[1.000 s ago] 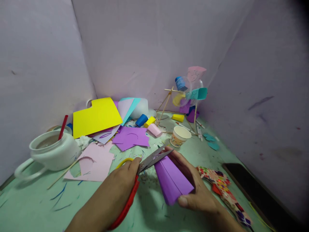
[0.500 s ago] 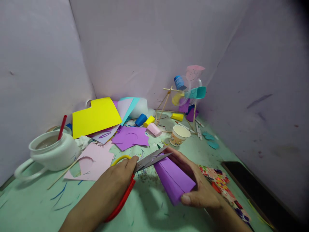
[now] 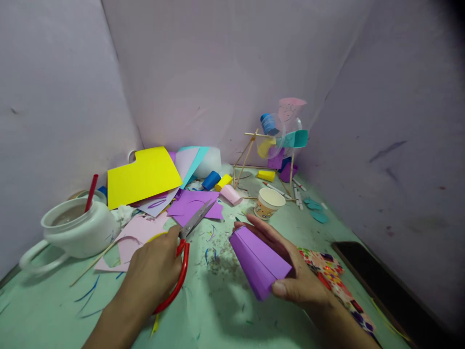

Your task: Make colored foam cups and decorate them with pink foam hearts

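Note:
My left hand (image 3: 158, 266) is closed on a pair of scissors (image 3: 180, 276) with red and yellow handles. The blades are together, pointing up and to the right over a cut purple sheet (image 3: 189, 206). A tapered cup of folded purple paper (image 3: 257, 264) rests in my right hand (image 3: 298, 271), its narrow end toward the far left. My right thumb presses near the wide end, and the other fingers lie along the far side. A gap of table separates the scissors from the purple cup.
At the left stands a white mug (image 3: 82, 232) with a red stick in it. Behind lie a yellow sheet (image 3: 145, 177) and several small paper cups. A stick frame (image 3: 250, 145) with a wheel stands at the back, a printed cup (image 3: 269, 203) before it. A phone (image 3: 378, 286) lies right.
The scissors have moved left, away from the narrow end of the purple paper cup, and their blades have closed. My right hand keeps the cup nearly in place.

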The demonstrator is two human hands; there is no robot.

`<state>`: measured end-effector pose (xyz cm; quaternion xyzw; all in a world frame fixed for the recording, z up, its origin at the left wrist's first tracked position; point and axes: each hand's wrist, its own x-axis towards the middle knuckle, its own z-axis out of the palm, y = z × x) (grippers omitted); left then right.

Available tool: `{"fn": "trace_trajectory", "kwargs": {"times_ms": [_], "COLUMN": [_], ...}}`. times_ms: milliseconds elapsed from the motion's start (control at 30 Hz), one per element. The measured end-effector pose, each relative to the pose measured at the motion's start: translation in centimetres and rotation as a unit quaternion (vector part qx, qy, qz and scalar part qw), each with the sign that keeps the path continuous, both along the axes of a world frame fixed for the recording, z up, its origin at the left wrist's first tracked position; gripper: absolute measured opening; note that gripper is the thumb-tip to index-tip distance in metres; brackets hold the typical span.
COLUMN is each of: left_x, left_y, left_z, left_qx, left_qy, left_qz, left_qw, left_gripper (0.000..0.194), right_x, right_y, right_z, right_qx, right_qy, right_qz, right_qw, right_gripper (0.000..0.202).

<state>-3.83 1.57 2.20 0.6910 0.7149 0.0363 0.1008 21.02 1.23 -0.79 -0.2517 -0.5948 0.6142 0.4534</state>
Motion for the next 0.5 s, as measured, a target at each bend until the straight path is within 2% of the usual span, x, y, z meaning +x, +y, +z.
{"fn": "trace_trajectory", "kwargs": {"times_ms": [67, 100, 233, 300, 367, 500], "left_x": [-0.3, -0.3, 0.0, 0.5, 1.1, 1.8], "left_y": [0.3, 0.3, -0.3, -0.8, -1.2, -1.8], "left_z": [-0.2, -0.2, 0.0, -0.3, -0.9, -2.0], "left_qx": [0.009, 0.017, 0.011, -0.008, 0.007, 0.047], "left_qy": [0.022, -0.001, -0.193, -0.248, -0.259, -0.226], "left_qz": [0.021, 0.019, -0.043, -0.078, -0.102, -0.136], "left_qw": [1.0, 1.0, 0.98, 0.966, 0.96, 0.964], "left_gripper": [0.029, 0.028, 0.03, 0.033, 0.039, 0.053], "right_x": [-0.1, -0.1, -0.3, -0.3, -0.3, -0.3], "right_y": [0.0, 0.0, -0.1, -0.1, -0.1, -0.2], "right_z": [-0.1, -0.1, 0.1, 0.2, 0.4, 0.4], "right_qx": [-0.014, -0.019, -0.023, -0.021, -0.019, -0.002], "right_qy": [0.014, 0.016, -0.005, -0.015, -0.019, -0.024], "right_qz": [-0.004, -0.007, -0.022, -0.028, -0.029, -0.025], "right_qw": [1.0, 1.0, 0.999, 0.999, 0.999, 0.999], "right_gripper": [0.09, 0.091, 0.097, 0.098, 0.099, 0.102]}}
